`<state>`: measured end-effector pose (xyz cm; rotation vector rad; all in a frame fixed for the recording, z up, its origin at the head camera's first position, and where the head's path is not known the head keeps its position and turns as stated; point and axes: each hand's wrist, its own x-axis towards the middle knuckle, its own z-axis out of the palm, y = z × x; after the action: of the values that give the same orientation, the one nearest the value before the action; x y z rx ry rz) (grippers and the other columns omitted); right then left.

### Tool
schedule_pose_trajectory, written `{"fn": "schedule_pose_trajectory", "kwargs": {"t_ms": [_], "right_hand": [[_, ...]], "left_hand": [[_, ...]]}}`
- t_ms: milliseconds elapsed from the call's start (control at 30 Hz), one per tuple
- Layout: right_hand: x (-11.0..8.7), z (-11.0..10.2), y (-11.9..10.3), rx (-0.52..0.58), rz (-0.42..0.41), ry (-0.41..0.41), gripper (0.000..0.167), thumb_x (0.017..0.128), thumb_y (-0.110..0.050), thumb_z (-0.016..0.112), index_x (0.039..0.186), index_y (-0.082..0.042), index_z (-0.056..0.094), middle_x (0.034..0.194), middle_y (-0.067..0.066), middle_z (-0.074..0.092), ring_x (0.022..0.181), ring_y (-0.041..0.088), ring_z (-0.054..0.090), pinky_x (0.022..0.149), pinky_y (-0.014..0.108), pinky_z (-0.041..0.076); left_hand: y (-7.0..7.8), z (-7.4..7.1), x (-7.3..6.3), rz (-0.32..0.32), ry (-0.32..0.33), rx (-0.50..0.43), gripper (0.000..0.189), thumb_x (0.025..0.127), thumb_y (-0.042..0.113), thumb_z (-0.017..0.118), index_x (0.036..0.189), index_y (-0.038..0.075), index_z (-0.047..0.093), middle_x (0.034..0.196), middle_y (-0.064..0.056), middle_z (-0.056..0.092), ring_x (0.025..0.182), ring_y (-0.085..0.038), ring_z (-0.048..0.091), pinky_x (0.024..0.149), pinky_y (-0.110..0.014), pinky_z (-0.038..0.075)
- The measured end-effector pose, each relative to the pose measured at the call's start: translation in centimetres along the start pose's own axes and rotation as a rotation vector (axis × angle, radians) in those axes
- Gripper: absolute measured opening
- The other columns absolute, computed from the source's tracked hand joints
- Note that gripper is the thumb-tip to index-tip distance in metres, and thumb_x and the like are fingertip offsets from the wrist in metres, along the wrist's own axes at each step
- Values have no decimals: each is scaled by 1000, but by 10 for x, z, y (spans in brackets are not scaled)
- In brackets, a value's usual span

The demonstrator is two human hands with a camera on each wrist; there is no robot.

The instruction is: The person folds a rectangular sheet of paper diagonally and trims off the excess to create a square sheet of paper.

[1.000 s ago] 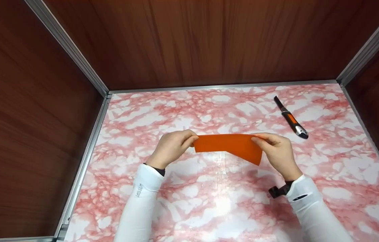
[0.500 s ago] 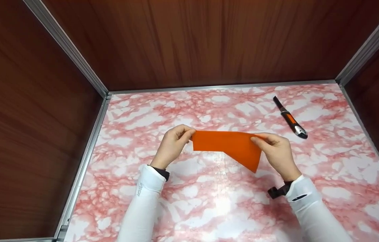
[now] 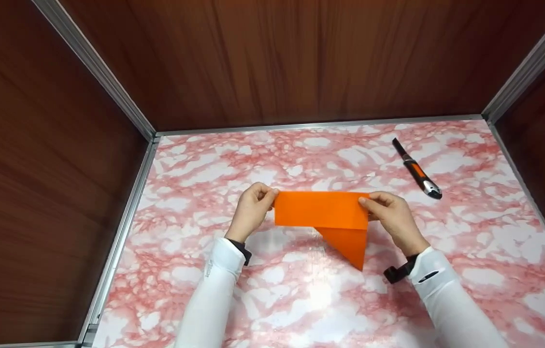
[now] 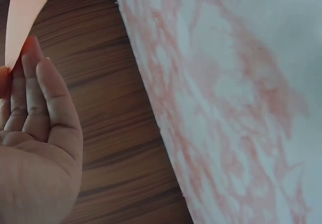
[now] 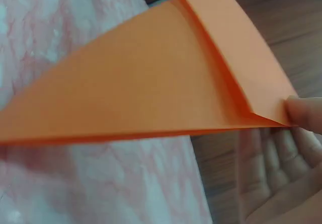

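Note:
A folded sheet of orange paper (image 3: 321, 210) is stretched between both hands above the table. Its upper part is a wide rectangular band, and a triangular flap hangs below the right half, pointing down. My left hand (image 3: 251, 210) pinches the upper left corner between thumb and fingers. At the upper right corner, my right hand (image 3: 392, 216) pinches the paper, thumb in front. In the right wrist view the band of the orange paper (image 5: 236, 43) overlaps the larger triangular layer, with a crease between them. The left wrist view shows only a narrow end of the paper (image 4: 25, 17) at the fingertips.
A utility knife (image 3: 417, 170) with a black and orange handle lies at the back right of the pink-and-white marbled table (image 3: 195, 174). Dark wood panels (image 3: 272, 63) with metal edging wall in the back and sides.
The orange paper has tilted to face the camera more, so the band looks taller and the triangular flap hangs lower. The left hand has risen slightly; the right hand has shifted a little left.

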<state>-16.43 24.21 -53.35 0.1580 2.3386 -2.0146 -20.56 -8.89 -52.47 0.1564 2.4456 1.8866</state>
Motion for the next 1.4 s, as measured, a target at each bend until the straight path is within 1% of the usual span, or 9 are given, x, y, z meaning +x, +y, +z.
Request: {"fn": "schedule_pose_trajectory", "kwargs": {"t_ms": [133,300,500,633,767,867,967,1200,1400], "right_hand": [[7,-1,13,-79,42,-55,40,88,-37,73,104,0,71,89,7,67,81,25,59,75,37,53],[18,2,34,-154,76,-28,34,89,-31,73,105,-1,71,90,8,68,83,30,61,76,41,53],[28,9,54,-163,120,-2,30,88,-23,74,106,0,70,93,11,70,79,22,66,73,35,54],[32,10,61,-224,88,9,27,89,-20,73,105,1,70,90,11,69,76,19,64,68,27,53],[34,11,65,-328,56,32,23,89,-21,72,101,-1,72,85,10,68,70,20,61,60,26,50],[35,13,69,-381,47,39,22,89,-22,72,101,-4,72,85,8,68,65,19,59,56,27,50],[36,14,72,-424,28,41,25,89,-21,71,107,-3,71,90,9,69,69,19,61,60,28,51],[29,12,76,-602,-169,75,34,91,-17,68,122,-4,66,105,10,65,97,28,58,87,43,45],[19,7,83,-951,-413,-90,45,92,-24,67,131,-3,61,138,13,54,131,34,42,106,53,32]], "left_hand": [[-16,6,3,-56,15,40,19,98,24,60,87,8,61,77,-9,63,78,-32,63,70,-39,54],[-35,18,6,-128,38,121,18,98,26,60,92,9,63,78,-9,63,75,-31,64,64,-33,51],[-52,35,3,-69,10,430,35,96,22,61,128,9,59,119,-8,62,110,-24,58,93,-36,45],[-59,53,-6,72,-118,651,56,97,24,59,147,8,41,146,-12,44,137,-30,35,112,-42,26],[-62,79,-20,236,-306,868,59,100,34,52,152,10,34,153,-13,35,143,-33,23,115,-44,17],[-64,97,-30,268,-406,987,60,101,43,46,153,15,33,156,-11,29,145,-31,19,116,-45,13],[-66,108,-36,228,-446,1034,61,102,49,40,154,19,30,159,-10,20,146,-29,12,116,-46,9],[-69,114,-39,220,-439,1062,62,102,50,38,155,20,28,160,-12,16,147,-30,9,116,-48,8],[-66,114,-40,234,-429,1088,62,101,50,40,154,19,30,160,-13,17,146,-32,11,115,-49,11]]}}
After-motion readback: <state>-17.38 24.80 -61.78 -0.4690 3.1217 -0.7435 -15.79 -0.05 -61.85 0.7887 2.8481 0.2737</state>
